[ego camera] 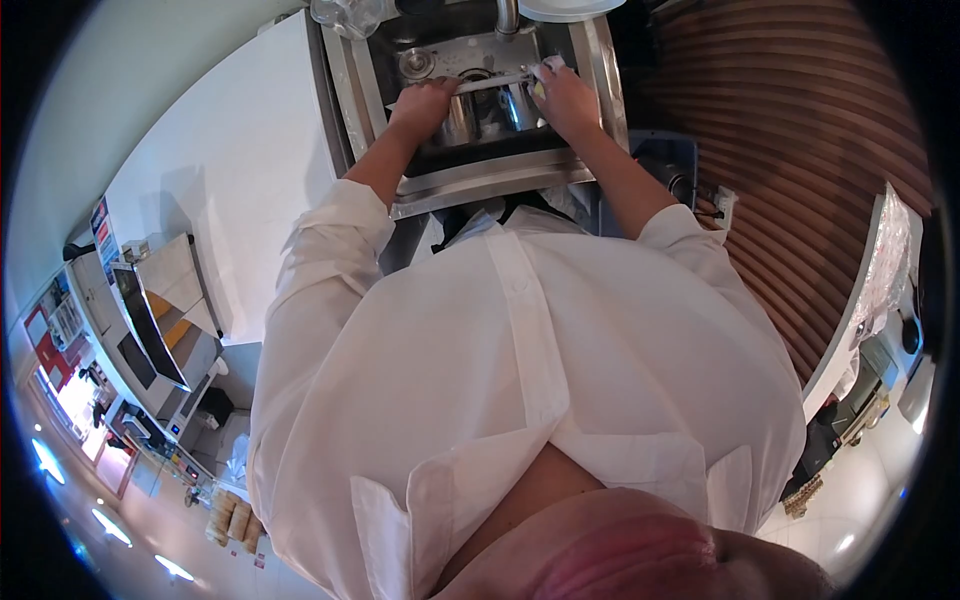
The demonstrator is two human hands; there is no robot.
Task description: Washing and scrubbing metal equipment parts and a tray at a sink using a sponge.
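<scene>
A shiny metal vessel [491, 112] is in the stainless steel sink [480, 166], with its pale rim [491, 81] running between my hands. My left hand [424, 109] grips the left end of that rim. At the other end, my right hand [568, 97] holds a sponge [538, 90], of which a little yellow shows between the fingers. White foam [553, 63] clings around those fingers. The vessel's exact shape is hard to make out, since reflections break up its surface and my hands cover both ends.
The faucet [507, 16] reaches over the sink's far side, near the drain strainer [417, 63]. A clear plastic container [349, 16] and a white basin [571, 7] stand at the back. Left is a white panel [240, 150]; right is a ridged brown wall [787, 97].
</scene>
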